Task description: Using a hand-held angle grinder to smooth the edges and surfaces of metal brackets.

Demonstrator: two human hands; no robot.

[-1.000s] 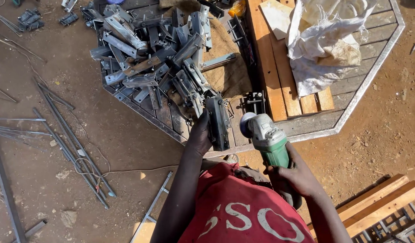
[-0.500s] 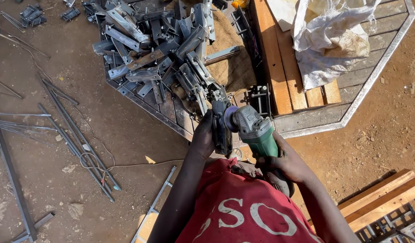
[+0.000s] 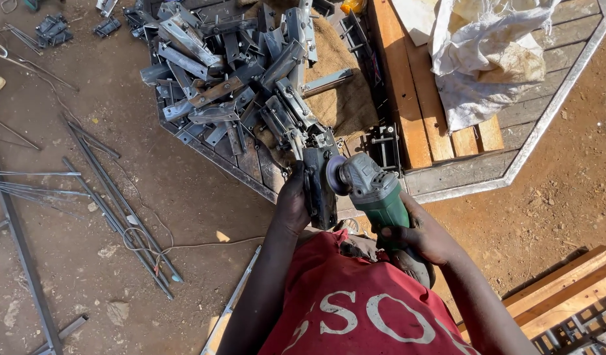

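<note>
Steel rods are lying scattered on the brown dirt at the far left, well apart from the work, apparently set aside as stock not needed at the bench. Further right, a heap of cut metal brackets is being kept piled on the near corner of the wooden platform, close enough to be reached without a step. At the platform's edge, a dark metal bracket is being gripped upright by the left hand, whose fingers are closed around its left side; it is probably being held this way so that its right face is presented squarely to the tool and steadied against the push. Just beside it, a green angle grinder is being clasped around its body by the right hand, with the disc turned toward the bracket and seemingly touching or nearly touching it. The grinder is being held low and close to the body, likely for control. Further right, a white sack is resting on orange planks, kept clear of the grinding.
</note>
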